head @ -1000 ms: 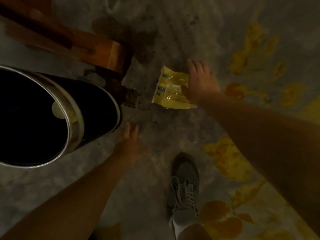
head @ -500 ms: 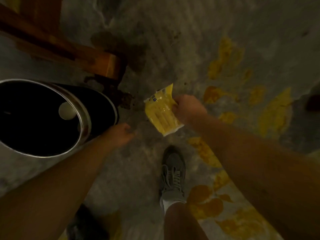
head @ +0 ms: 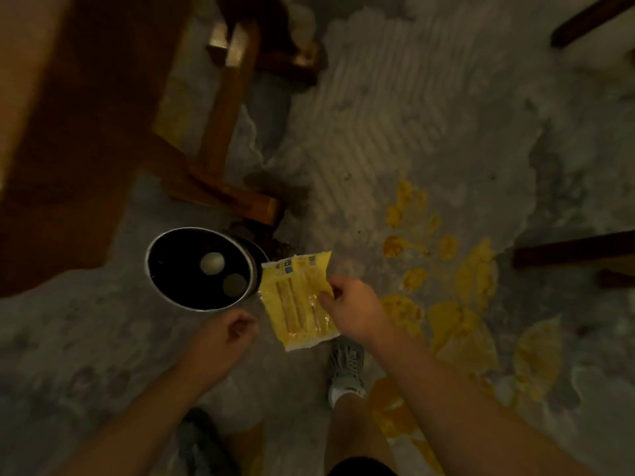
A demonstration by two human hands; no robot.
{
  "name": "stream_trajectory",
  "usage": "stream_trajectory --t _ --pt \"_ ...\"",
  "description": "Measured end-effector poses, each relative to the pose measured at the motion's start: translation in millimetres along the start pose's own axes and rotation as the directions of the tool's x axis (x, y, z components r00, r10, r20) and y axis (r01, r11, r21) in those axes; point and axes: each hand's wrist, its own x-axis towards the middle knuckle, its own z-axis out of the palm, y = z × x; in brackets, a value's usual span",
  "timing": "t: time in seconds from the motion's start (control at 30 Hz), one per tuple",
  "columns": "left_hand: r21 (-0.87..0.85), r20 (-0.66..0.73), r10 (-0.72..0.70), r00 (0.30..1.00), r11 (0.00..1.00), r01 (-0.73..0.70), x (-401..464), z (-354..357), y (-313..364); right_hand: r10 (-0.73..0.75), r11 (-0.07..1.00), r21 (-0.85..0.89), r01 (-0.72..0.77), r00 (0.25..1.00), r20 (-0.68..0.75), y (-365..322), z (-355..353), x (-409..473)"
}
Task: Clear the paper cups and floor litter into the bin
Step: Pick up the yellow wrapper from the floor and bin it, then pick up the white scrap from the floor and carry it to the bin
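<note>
Yellow wrapper [head: 297,298] pinched in our right hand [head: 354,312], held just beside the bin [head: 252,266].

Our left hand [head: 223,333] hangs loosely curled and empty below the bin's rim; inside the bin we see two round pale shapes, too dim to identify.

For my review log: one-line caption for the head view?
Right hand holds yellow wrapper beside open bin; left hand empty.

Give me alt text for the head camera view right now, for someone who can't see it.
Looking down, the right hand pinches a yellow plastic wrapper just beside the open round bin, which already holds two pale round items. The left hand hangs loosely curled and empty below the bin, over a worn grey floor with yellow patches.
</note>
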Motion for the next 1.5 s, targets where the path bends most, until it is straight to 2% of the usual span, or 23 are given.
stream_trajectory --t 0.17,0.33,0.57,0.73,0.83,1.0,1.1,1.23,1.3,1.37,1.5 --pt "-0.054 -0.164 -0.064 0.984 0.997 0.056 -63 -66 -22 0.022 1.0 -0.009 -0.021 0.996 0.083 -83 42 -2" --pt "-0.181 -0.33 -0.13 0.935 0.981 0.073 -114 -111 -65 0.114 0.987 -0.135 -0.09 0.977 0.179 -143 95 22" --pt "-0.308 -0.41 -0.24 0.88 0.945 0.114 -120 -128 -148 0.192 0.95 -0.271 -0.157 0.976 0.105 -174 166 83" --pt "-0.366 -0.425 -0.254 0.869 0.926 0.091 -106 -131 -197 0.197 0.92 -0.355 -0.165 0.979 0.055 -187 197 88" --pt "-0.414 -0.441 -0.248 0.863 0.909 0.049 -115 -142 -223 0.119 0.915 -0.398 -0.07 0.988 0.099 -212 217 62" --pt "-0.496 -0.44 -0.265 0.858 0.868 0.013 -167 -191 -267 -0.065 0.84 -0.514 0.174 0.973 0.222 -288 253 -15" --pt "-0.475 -0.467 -0.279 0.839 0.88 0.028 -221 -242 -302 -0.171 0.729 -0.601 0.327 0.938 0.302 -355 278 -72" --pt "-0.44 -0.484 -0.306 0.82 0.895 0.075 -301 -321 -351 -0.302 0.481 -0.702 0.525 0.851 0.43 -459 325 -141" --pt "-0.42 -0.495 -0.33 0.804 0.901 0.111 -342 -359 -372 -0.332 0.392 -0.715 0.579 0.814 0.477 -509 350 -165" --pt "-0.41 -0.505 -0.353 0.787 0.901 0.141 -375 -392 -388 -0.351 0.343 -0.702 0.625 0.778 0.521 -554 372 -180" --pt "-0.436 -0.507 -0.436 0.744 0.874 0.214 -419 -453 -419 -0.385 0.323 -0.643 0.694 0.717 0.581 -632 422 -188"
